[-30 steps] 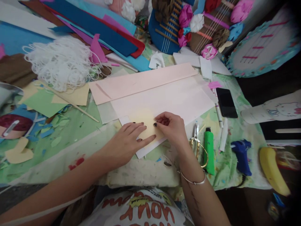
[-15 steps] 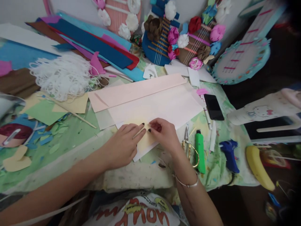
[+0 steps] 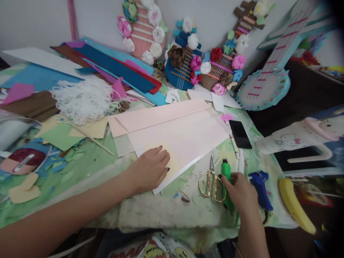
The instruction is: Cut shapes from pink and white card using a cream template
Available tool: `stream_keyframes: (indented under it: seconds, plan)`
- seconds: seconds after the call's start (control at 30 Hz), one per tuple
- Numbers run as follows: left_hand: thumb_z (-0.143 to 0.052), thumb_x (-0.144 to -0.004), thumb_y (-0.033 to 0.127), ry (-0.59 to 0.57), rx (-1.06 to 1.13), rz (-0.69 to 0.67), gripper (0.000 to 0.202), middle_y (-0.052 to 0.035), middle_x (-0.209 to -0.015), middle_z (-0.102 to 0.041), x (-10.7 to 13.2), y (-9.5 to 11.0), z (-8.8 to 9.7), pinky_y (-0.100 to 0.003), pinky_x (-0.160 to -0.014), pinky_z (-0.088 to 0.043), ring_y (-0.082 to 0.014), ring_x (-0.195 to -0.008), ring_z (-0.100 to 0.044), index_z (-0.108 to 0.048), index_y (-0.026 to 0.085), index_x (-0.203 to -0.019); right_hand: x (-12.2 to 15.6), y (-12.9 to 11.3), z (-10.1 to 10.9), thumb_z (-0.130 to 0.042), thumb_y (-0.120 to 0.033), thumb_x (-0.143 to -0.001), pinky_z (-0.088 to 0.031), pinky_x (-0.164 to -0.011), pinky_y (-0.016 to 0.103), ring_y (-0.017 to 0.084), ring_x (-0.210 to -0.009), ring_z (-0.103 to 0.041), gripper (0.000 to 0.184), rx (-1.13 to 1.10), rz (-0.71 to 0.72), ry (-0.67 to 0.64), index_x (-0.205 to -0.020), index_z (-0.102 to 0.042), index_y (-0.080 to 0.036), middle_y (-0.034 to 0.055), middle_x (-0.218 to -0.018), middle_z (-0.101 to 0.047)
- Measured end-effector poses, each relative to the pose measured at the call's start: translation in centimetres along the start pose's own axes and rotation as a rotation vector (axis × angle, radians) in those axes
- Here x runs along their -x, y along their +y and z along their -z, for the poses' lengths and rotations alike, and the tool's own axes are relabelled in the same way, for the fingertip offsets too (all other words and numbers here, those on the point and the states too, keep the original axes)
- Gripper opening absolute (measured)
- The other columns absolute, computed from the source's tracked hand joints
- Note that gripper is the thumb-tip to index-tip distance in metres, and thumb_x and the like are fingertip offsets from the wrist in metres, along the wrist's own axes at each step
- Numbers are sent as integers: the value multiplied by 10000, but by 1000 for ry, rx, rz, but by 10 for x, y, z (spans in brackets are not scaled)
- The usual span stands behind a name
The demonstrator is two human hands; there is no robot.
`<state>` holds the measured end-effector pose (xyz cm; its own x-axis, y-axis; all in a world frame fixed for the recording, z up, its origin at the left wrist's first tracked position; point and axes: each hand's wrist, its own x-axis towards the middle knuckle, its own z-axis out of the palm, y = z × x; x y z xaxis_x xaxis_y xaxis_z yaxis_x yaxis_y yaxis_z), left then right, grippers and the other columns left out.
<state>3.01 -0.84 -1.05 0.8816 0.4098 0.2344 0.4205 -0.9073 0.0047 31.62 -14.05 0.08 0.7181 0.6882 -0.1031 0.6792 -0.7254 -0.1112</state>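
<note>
My left hand (image 3: 152, 168) rests on a large pale pink-white sheet of paper (image 3: 182, 132), near its lower edge. Its fingers lie over the paper, slightly bent. Whether anything small is under them is hidden. A pink folded strip (image 3: 161, 116) runs along the sheet's far side. On the right, my right hand (image 3: 239, 190) reaches over a green plastic-bodied tool (image 3: 226, 168), thumb apart from the fingers. The thumb tip meets or hovers beside the gold handle of the scissors (image 3: 212, 179); contact is unclear. Both tools lie on the table.
White cord (image 3: 83, 100) lies heaped at left near paper scraps (image 3: 59, 134) and a thin stick (image 3: 91, 136). Coloured sheets (image 3: 115, 64) and decorated paper instruments (image 3: 185, 68) are at the back. At right are a phone (image 3: 240, 134), blue glue gun (image 3: 260, 188), banana (image 3: 295, 206) and tumbler (image 3: 290, 138).
My right hand has left the paper beside my left hand and moved right to the scissors and green tool. My left hand stays on the paper. The view has shifted slightly.
</note>
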Motion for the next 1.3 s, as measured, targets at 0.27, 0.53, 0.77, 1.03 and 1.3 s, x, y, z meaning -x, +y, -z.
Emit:
stream_keyframes:
  seconds: [0.27, 0.53, 0.77, 1.03, 1.3]
  plan:
    - [-465, -985, 195, 124, -173, 15, 325, -183, -1041, -687, -4, 7, -23, -414, -836, -540, -358, -1065, -664, -642, -25, -1147, 15, 7, 31, -442, -368, -871, -412, -534, 338, 208, -553, -549, 198, -545, -83, 189, -742, -531, -246, 37, -637, -593]
    - [-431, -996, 183, 163, -224, 101, 376, -244, -1230, -648, -1, 17, -34, -435, -879, -516, -385, -1141, -638, -625, -54, -1215, 31, -52, 26, -678, -410, -859, -302, -394, 193, 45, -424, -411, 328, -1360, 135, -172, -1122, -592, -233, -44, -736, -496]
    - [-489, -951, 210, 150, -166, 181, 448, -274, -1297, -614, 1, 20, -36, -479, -964, -473, -404, -1207, -592, -565, -44, -1313, 25, -95, 30, -649, -259, -881, -401, -540, 241, 76, -598, -499, 363, -1432, 349, -627, -1234, -569, -280, 0, -913, -500]
    - [-476, -946, 294, 145, -73, 209, 437, -210, -1268, -630, -2, 16, -33, -512, -1097, -362, -398, -1292, -513, -618, 23, -1259, 14, -118, 17, -639, -177, -862, -394, -592, 227, 73, -648, -489, 328, -1465, 375, -881, -1173, -584, -268, -9, -902, -501]
    - [-487, -939, 305, 145, -21, 221, 450, -205, -1283, -617, -2, 16, -33, -520, -1089, -343, -401, -1292, -498, -603, 32, -1277, 5, -133, 18, -645, -166, -862, -452, -542, 228, 74, -562, -560, 552, -1513, 313, -899, -1305, -455, -434, -35, -947, -601]
